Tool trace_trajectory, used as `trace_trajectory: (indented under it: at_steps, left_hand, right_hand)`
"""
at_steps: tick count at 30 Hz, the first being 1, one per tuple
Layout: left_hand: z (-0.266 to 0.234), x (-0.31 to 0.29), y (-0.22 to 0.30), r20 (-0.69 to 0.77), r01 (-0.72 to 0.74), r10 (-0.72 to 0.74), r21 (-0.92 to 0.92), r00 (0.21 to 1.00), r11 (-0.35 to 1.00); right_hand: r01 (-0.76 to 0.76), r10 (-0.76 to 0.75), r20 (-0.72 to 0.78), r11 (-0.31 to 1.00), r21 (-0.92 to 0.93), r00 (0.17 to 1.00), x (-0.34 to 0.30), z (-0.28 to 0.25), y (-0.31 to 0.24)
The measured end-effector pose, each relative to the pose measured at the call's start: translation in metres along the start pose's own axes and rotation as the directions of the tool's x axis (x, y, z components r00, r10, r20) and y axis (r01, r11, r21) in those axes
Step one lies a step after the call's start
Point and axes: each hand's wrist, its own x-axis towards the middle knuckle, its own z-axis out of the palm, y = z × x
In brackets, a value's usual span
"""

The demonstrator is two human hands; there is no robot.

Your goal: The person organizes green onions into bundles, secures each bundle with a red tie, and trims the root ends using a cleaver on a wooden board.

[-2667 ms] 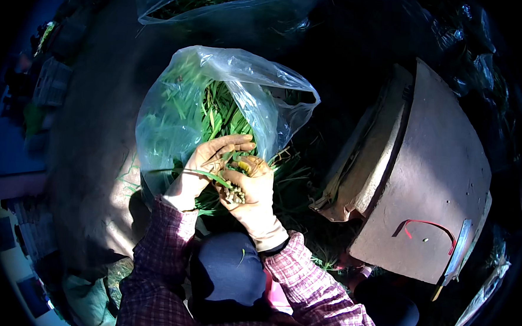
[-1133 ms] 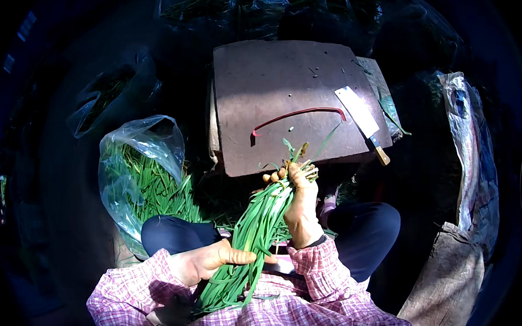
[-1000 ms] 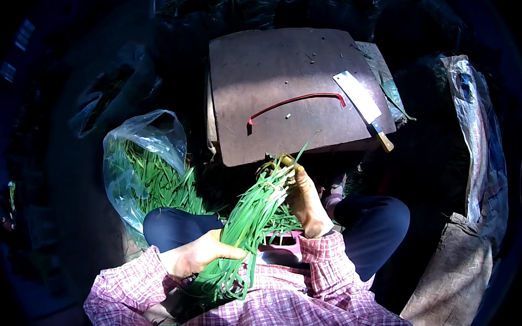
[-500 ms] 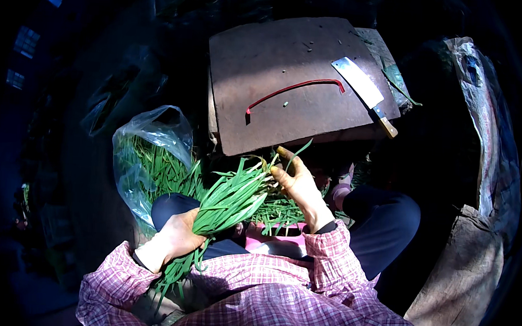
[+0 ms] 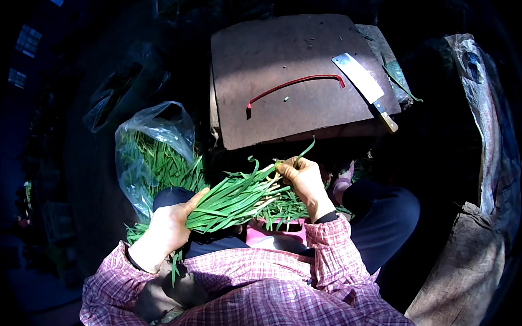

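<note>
A thick bunch of long green leafy stalks, like garlic chives (image 5: 226,203), lies across my lap, its pale ends pointing up and to the right. My left hand (image 5: 172,226) is wrapped round the leafy lower part, thumb raised along its top. At the pale end my right hand (image 5: 301,178) pinches some stalk, and one curled leaf sticks up past its fingers. Below that hand a pink basin (image 5: 275,234) holds loose green trimmings (image 5: 285,210). Left of the bunch stands a clear plastic bag (image 5: 133,177) filled with more of the same greens.
A brown board (image 5: 249,53) lies ahead, bearing a red strip (image 5: 294,83) and a cleaver (image 5: 360,79) with a wooden handle. My bent knee (image 5: 385,222) is right of the basin. Brown sacking (image 5: 462,274) and a pale woven sack (image 5: 479,109) lie farther right.
My left hand has shifted left and slightly down, its thumb now lifted. The bunch lies flatter, and my right hand has closed from spread fingers into a pinch.
</note>
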Motion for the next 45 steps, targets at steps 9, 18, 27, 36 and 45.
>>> trace_trajectory:
  at_steps: [9, 18, 27, 36, 45]
  left_hand:
    - [-0.011, -0.016, -0.018, -0.135, 0.011, 0.008, 0.136, 0.991, 0.991]
    - [-0.024, -0.007, -0.01, -0.127, -0.067, 0.073, 0.051, 0.989, 0.996]
    - [-0.025, -0.007, -0.016, 0.17, 0.188, -0.151, -0.228, 0.974, 0.955]
    - [-0.019, -0.015, -0.025, 0.455, 0.389, -0.104, -0.597, 0.885, 0.701]
    - [-0.019, -0.034, -0.05, 0.517, 0.568, -0.236, -0.764, 0.823, 0.306]
  right_hand:
    - [-0.232, -0.219, -0.666, 0.823, -0.518, 0.713, 0.041, -0.107, 0.063]
    - [0.042, 0.057, 0.547, 0.985, -0.166, 0.835, -0.011, 0.016, -0.031]
    - [0.47, -0.115, 0.502, 0.574, -0.671, 0.857, -0.012, 0.005, -0.025]
    - [0.498, -0.112, 0.526, 0.532, -0.685, 0.843, -0.017, -0.018, -0.037]
    - [0.198, -0.363, 0.041, 0.407, -0.892, 0.931, -0.023, -0.049, -0.031]
